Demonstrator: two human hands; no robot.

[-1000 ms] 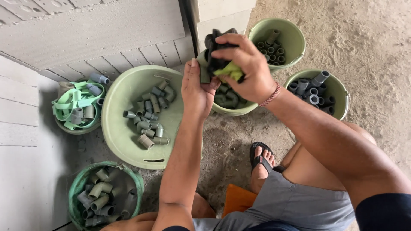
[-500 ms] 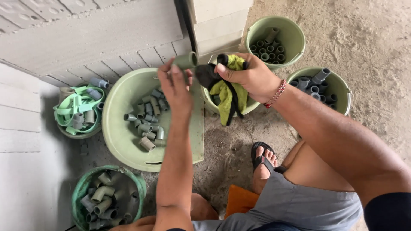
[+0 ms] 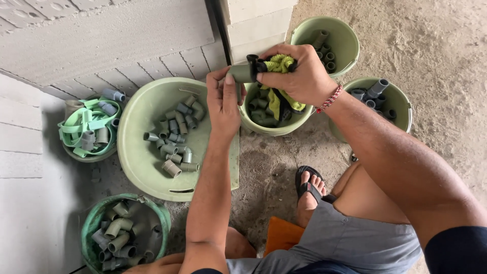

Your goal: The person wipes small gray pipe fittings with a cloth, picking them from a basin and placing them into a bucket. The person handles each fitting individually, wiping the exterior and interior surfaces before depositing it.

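Observation:
My left hand holds a short grey-green pipe fitting above the gap between two basins. My right hand grips a yellow-green and black cloth and presses it against the end of that fitting. The cloth's loose tail hangs down into the small green bowl under my hands, which holds more fittings.
A large pale green basin with several fittings lies at the left. Two green buckets of pipe pieces stand at the right. A bowl with green strapping and another bucket are at the far left. My sandalled foot rests below.
My hands have come together again: the cloth, which hung loose beside the fitting, is now bunched against its end. The fitting sits slightly lower and more to the right.

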